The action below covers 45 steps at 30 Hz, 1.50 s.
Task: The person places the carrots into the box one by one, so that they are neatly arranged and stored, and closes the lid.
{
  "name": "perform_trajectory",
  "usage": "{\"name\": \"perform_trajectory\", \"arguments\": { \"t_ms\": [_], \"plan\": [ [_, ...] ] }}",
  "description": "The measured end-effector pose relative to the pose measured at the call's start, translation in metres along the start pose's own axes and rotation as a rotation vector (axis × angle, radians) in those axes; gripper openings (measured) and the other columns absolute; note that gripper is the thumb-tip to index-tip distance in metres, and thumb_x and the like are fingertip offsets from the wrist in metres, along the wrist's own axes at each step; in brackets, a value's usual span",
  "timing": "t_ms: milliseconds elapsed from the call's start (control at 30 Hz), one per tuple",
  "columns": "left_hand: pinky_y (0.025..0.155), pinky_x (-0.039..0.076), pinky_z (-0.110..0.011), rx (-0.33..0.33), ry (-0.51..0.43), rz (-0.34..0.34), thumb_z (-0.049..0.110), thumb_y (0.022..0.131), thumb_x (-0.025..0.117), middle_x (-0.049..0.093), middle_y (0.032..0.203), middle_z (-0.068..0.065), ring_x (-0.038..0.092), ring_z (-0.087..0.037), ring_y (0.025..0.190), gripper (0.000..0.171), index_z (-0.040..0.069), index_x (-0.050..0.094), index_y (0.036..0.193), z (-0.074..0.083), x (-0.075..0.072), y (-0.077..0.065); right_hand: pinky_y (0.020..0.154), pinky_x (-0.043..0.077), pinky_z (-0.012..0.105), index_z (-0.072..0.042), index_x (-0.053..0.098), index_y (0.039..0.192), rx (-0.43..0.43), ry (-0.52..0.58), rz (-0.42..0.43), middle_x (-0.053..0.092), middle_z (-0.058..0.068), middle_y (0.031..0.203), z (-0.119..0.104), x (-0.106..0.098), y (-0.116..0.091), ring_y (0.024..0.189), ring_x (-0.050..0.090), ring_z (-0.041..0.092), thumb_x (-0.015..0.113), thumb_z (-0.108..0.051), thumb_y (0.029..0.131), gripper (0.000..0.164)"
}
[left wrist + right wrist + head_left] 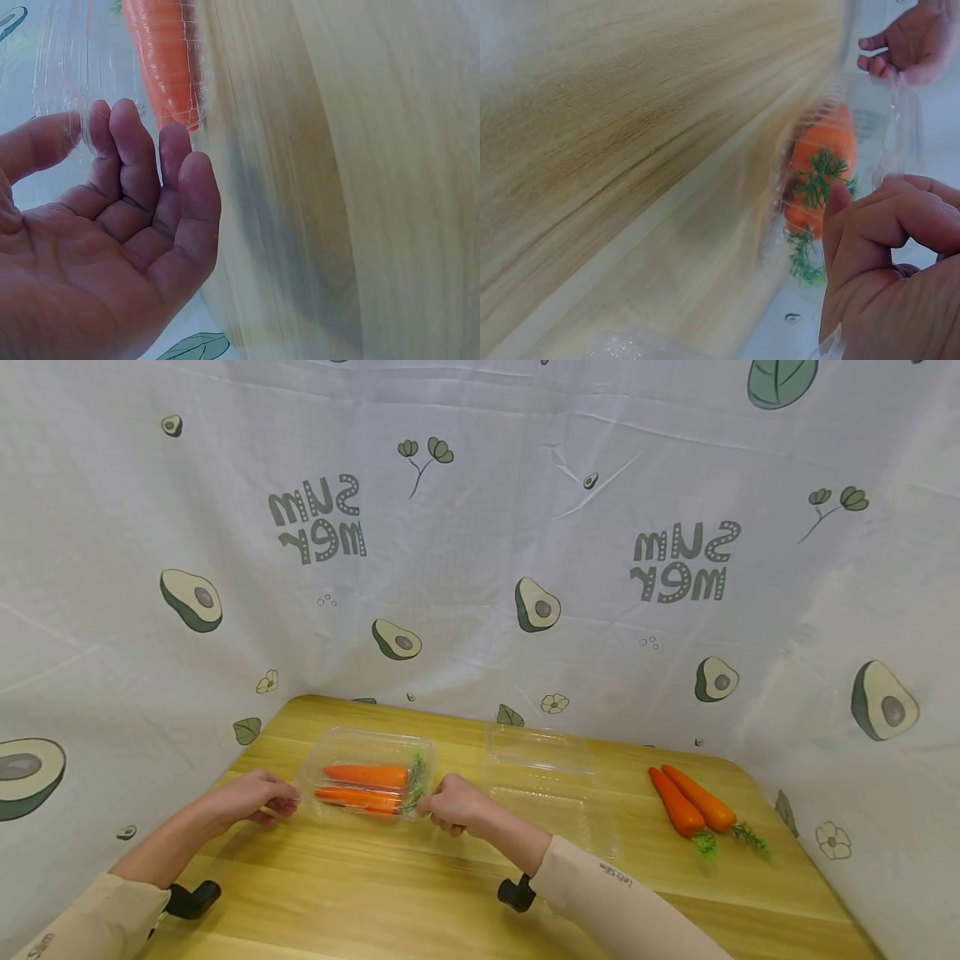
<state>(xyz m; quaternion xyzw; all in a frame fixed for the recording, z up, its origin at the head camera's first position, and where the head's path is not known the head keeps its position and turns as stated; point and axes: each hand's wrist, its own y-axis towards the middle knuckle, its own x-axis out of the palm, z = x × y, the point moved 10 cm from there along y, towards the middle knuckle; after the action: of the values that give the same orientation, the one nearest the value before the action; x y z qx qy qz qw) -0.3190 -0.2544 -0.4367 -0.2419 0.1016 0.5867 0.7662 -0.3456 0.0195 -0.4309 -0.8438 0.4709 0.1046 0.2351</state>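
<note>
2 sleeves (611,897), left hand (258,796) and right hand (461,804), each in a pinch on the clear container (378,745) between

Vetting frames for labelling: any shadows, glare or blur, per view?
Head: bright, with glints on the clear container over two carrots; left wrist: dimmer, cool-tinted, with a soft dark shadow on the table beside the left hand; right wrist: soft and hazy, palest at the table's upper-left corner.

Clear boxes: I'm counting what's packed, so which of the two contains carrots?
The box between the left hand and right hand: two carrots lie inside it, while the other box, to its right, holds none.
</note>
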Motion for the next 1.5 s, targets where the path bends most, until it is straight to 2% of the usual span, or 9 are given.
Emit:
{"name": "perform_trajectory", "arguments": {
  "t_ms": [267, 467, 567, 900, 1067, 1233, 1367, 1433, 1500],
  "plan": [
    [0.071, 0.054, -0.033, 0.013, 0.001, -0.003, 0.017, 0.100, 0.054, 0.065, 0.082, -0.001, 0.062, -0.015, 0.080, 0.027, -0.004, 0.070, 0.093, 0.001, -0.001, 0.000, 0.044, 0.018, 0.027, -0.020, 0.037, 0.052, 0.012, 0.025, -0.026, 0.027, -0.003, 0.050, 0.001, 0.004, -0.001, 0.045, 0.017, 0.011, 0.062, -0.007, 0.093, 0.050],
    [0.070, 0.054, -0.032, 0.026, 0.007, -0.003, 0.016, 0.101, 0.054, 0.065, 0.080, 0.000, 0.061, -0.015, 0.080, 0.027, -0.004, 0.070, 0.091, 0.002, -0.001, 0.000, 0.045, 0.018, 0.027, -0.005, 0.059, 0.063, 0.015, 0.045, -0.022, 0.028, -0.003, 0.051, 0.002, 0.005, -0.002, 0.045, 0.018, 0.011, 0.063, -0.008, 0.094, 0.031],
    [0.070, 0.054, -0.032, 0.031, 0.010, -0.002, 0.015, 0.101, 0.054, 0.065, 0.080, 0.000, 0.061, -0.015, 0.080, 0.027, -0.005, 0.069, 0.091, 0.003, -0.001, -0.001, 0.044, 0.018, 0.027, -0.001, 0.063, 0.068, 0.015, 0.051, -0.020, 0.029, -0.003, 0.051, 0.003, 0.005, -0.002, 0.045, 0.018, 0.011, 0.063, -0.007, 0.094, 0.027],
    [0.073, 0.053, -0.034, 0.029, 0.027, -0.009, 0.013, 0.103, 0.052, 0.063, 0.081, -0.001, 0.060, -0.016, 0.082, 0.026, -0.006, 0.068, 0.093, 0.003, 0.000, 0.000, 0.044, 0.018, 0.027, -0.006, 0.058, 0.063, 0.008, 0.068, -0.032, 0.029, -0.003, 0.050, 0.003, 0.006, -0.002, 0.044, 0.018, 0.011, 0.061, -0.007, 0.095, 0.032],
    [0.074, 0.053, -0.035, 0.025, 0.048, -0.013, 0.017, 0.103, 0.052, 0.065, 0.085, -0.003, 0.061, -0.016, 0.084, 0.028, -0.005, 0.068, 0.095, 0.000, -0.002, 0.001, 0.045, 0.016, 0.027, 0.007, 0.069, 0.080, 0.008, 0.098, -0.044, 0.026, -0.004, 0.052, 0.002, 0.007, -0.002, 0.045, 0.015, 0.010, 0.061, -0.006, 0.095, 0.022],
    [0.074, 0.054, -0.036, 0.008, 0.059, -0.012, 0.021, 0.102, 0.053, 0.069, 0.090, -0.004, 0.063, -0.017, 0.086, 0.030, -0.005, 0.069, 0.099, -0.004, -0.005, 0.002, 0.045, 0.015, 0.027, 0.015, 0.073, 0.095, 0.013, 0.109, -0.048, 0.025, -0.005, 0.052, 0.003, 0.008, -0.002, 0.045, 0.014, 0.010, 0.061, -0.007, 0.096, 0.025],
    [0.074, 0.054, -0.036, 0.000, 0.060, -0.010, 0.022, 0.102, 0.054, 0.070, 0.090, -0.004, 0.064, -0.017, 0.087, 0.031, -0.005, 0.070, 0.100, -0.005, -0.007, 0.003, 0.045, 0.015, 0.027, 0.011, 0.072, 0.084, 0.009, 0.127, -0.041, 0.025, -0.004, 0.052, 0.002, 0.009, -0.001, 0.045, 0.014, 0.010, 0.061, -0.007, 0.096, 0.024],
    [0.075, 0.054, -0.036, -0.003, 0.057, -0.009, 0.022, 0.102, 0.053, 0.070, 0.090, -0.004, 0.064, -0.017, 0.087, 0.032, -0.005, 0.070, 0.100, -0.006, -0.009, 0.003, 0.045, 0.014, 0.028, 0.003, 0.067, 0.070, 0.005, 0.134, -0.032, 0.024, -0.004, 0.052, 0.002, 0.011, 0.000, 0.045, 0.014, 0.011, 0.062, -0.007, 0.095, 0.028],
    [0.074, 0.053, -0.036, -0.009, 0.053, -0.010, 0.022, 0.103, 0.053, 0.070, 0.090, -0.004, 0.063, -0.016, 0.087, 0.032, -0.005, 0.070, 0.100, -0.007, -0.010, 0.003, 0.045, 0.014, 0.028, -0.009, 0.055, 0.057, 0.001, 0.143, -0.028, 0.024, -0.004, 0.052, 0.001, 0.013, 0.001, 0.045, 0.013, 0.011, 0.062, -0.006, 0.095, 0.038]
  ]
}}
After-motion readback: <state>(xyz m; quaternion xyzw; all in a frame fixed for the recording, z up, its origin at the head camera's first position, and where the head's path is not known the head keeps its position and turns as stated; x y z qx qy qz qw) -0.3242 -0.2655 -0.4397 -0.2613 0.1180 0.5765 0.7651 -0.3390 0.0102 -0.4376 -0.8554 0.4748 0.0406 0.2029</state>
